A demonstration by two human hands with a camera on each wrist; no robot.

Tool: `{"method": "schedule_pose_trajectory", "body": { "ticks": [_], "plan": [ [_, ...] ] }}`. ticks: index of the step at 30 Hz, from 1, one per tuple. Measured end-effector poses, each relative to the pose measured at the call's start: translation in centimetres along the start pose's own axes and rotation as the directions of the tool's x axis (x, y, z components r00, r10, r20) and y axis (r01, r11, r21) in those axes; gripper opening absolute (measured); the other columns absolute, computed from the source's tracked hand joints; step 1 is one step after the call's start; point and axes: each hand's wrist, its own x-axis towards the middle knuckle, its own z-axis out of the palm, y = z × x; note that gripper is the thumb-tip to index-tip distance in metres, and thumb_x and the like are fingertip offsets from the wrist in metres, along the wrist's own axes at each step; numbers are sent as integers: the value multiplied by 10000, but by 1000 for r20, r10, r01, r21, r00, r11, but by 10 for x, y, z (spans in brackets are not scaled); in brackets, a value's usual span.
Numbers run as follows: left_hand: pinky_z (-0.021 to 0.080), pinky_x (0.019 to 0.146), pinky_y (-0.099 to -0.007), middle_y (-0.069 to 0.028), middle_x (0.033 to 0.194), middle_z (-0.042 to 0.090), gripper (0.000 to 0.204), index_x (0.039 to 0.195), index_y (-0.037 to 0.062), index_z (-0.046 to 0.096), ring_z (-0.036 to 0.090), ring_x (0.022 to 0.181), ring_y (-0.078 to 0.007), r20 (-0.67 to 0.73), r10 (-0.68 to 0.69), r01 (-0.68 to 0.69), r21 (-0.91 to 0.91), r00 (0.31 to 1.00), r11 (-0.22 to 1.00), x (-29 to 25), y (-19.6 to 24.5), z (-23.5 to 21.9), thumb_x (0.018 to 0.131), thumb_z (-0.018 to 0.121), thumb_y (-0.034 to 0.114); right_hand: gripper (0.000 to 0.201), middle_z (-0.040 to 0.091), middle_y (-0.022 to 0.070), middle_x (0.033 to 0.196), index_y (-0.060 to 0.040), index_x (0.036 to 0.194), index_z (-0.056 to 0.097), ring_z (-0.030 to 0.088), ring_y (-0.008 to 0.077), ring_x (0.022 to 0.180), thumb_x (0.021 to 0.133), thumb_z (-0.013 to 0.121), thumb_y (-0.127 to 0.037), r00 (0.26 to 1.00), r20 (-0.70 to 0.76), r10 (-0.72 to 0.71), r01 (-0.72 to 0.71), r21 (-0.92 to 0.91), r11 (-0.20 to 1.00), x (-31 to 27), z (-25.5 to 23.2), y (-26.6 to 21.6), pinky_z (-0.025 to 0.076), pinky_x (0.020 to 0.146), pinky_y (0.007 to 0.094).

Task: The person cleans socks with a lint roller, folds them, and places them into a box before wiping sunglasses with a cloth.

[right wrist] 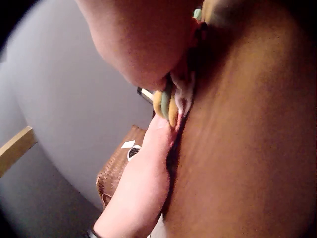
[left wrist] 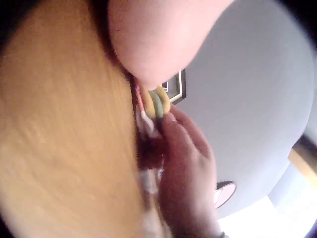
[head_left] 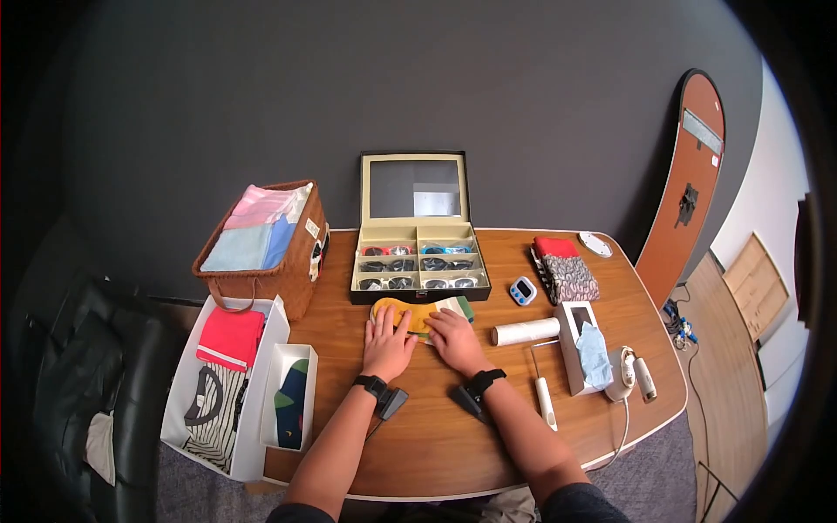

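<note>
A folded cloth bundle, mostly yellow with green and white parts, lies on the wooden table just in front of the eyeglass case. My left hand rests with spread fingers on its left part. On its right part lie the fingers of my right hand. Seen from the left wrist, yellow and green folds show between the hands, with white and red cloth beside them. The right wrist view shows the same stacked folds near the fingertips. The undersides of the fingers are hidden.
Left: a wicker basket of folded cloths, a white box with clothes and a smaller one with socks. Right: a white roll, a timer, patterned cloth, a tissue box and a corded device.
</note>
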Motion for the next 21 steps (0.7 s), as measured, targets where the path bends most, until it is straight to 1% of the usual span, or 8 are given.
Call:
{"method": "schedule_pose_trajectory", "body": {
  "ticks": [1, 2, 3, 4, 9, 12, 21],
  "plan": [
    [192, 1197, -596, -212, 1601, 300, 649, 1527, 164, 430, 223, 1508, -386, 74, 10, -12, 23, 997, 1000, -4, -1, -2, 969, 591, 451, 416, 533, 177, 1423, -91, 1280, 626, 452, 417, 1344, 927, 655, -309, 998, 2, -57, 56, -235, 970, -8, 2, -10, 347, 1135, 511],
    [192, 1197, -596, -212, 1601, 300, 649, 1527, 164, 430, 223, 1508, -386, 80, 4, -6, 22, 997, 1000, -6, -3, -3, 969, 591, 451, 536, 466, 176, 1507, -118, 1406, 562, 381, 433, 1412, 948, 632, -388, 994, 23, -108, 107, -454, 885, -14, 4, -18, 293, 1173, 543],
    [178, 1194, -612, -208, 1630, 244, 677, 1553, 176, 387, 174, 1528, -379, 113, 17, -20, 33, 993, 999, -7, -4, -4, 975, 575, 475, 676, 383, 158, 1580, -151, 1508, 455, 319, 438, 1456, 946, 599, -498, 996, 60, -65, 87, -525, 846, -18, 6, -18, 259, 1189, 568],
    [164, 1191, -628, -204, 1660, 189, 706, 1578, 188, 344, 124, 1547, -372, 142, 31, -38, 46, 989, 998, -7, -5, -5, 981, 558, 498, 676, 383, 158, 1580, -151, 1508, 455, 319, 438, 1456, 946, 599, -498, 996, 66, -62, 87, -522, 848, -20, 7, -19, 259, 1189, 568],
    [138, 1199, -625, -209, 1661, 180, 730, 1585, 195, 337, 112, 1549, -381, 180, 20, -30, 54, 984, 998, -5, -2, -9, 974, 551, 532, 702, 325, 154, 1615, -158, 1525, 438, 288, 434, 1474, 948, 586, -529, 997, 66, -48, 77, -549, 832, -20, 7, -19, 248, 1192, 579],
    [121, 1203, -625, -211, 1664, 170, 747, 1590, 191, 325, 103, 1551, -384, 198, 7, -19, 59, 980, 998, -6, -2, -11, 970, 553, 539, 712, 316, 154, 1620, -161, 1532, 426, 274, 437, 1480, 951, 577, -543, 997, 66, -41, 71, -551, 831, -20, 8, -21, 244, 1192, 582],
    [115, 1206, -621, -218, 1663, 173, 769, 1589, 168, 323, 112, 1551, -383, 183, 15, -26, 62, 983, 998, -6, -2, -10, 961, 566, 538, 729, 286, 164, 1633, -152, 1544, 405, 258, 440, 1489, 956, 565, -553, 996, 80, -36, 75, -568, 820, -20, 9, -17, 235, 1194, 589]
  ]
}}
